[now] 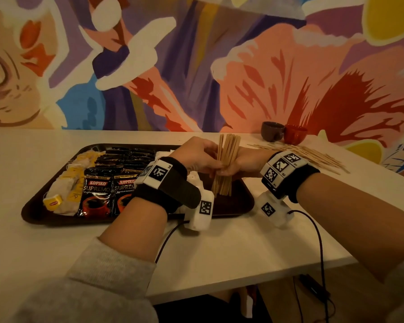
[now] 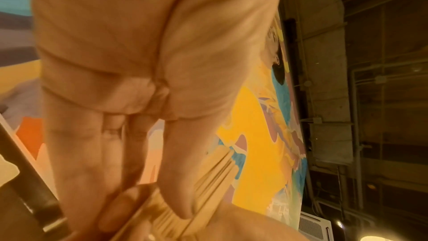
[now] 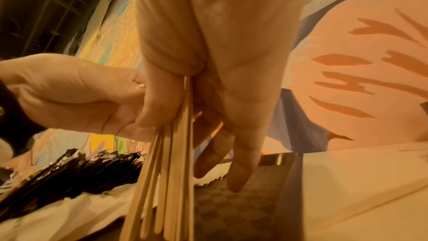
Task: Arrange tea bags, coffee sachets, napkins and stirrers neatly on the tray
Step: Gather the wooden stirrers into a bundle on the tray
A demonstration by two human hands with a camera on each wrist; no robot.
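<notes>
Both hands hold a bundle of wooden stirrers point(image 1: 224, 164) upright over the right end of the dark tray point(image 1: 243, 206), lower ends near the tray floor. My left hand point(image 1: 196, 157) grips the bundle from the left, thumb pressed on the stirrers point(image 2: 208, 180). My right hand point(image 1: 240, 162) grips it from the right, and the stirrers point(image 3: 169, 180) hang down from its curled fingers. On the tray lie tea bags point(image 1: 65, 190) at the left, black coffee sachets point(image 1: 96, 197) in the middle and white napkins point(image 3: 57, 213) beside them.
Several loose stirrers point(image 1: 313, 155) lie spread on the white table to the right of the tray. A dark cup point(image 1: 272, 131) and a red cup point(image 1: 294, 134) stand at the back by the painted wall. Cables hang from both wrist cameras over the table's front edge.
</notes>
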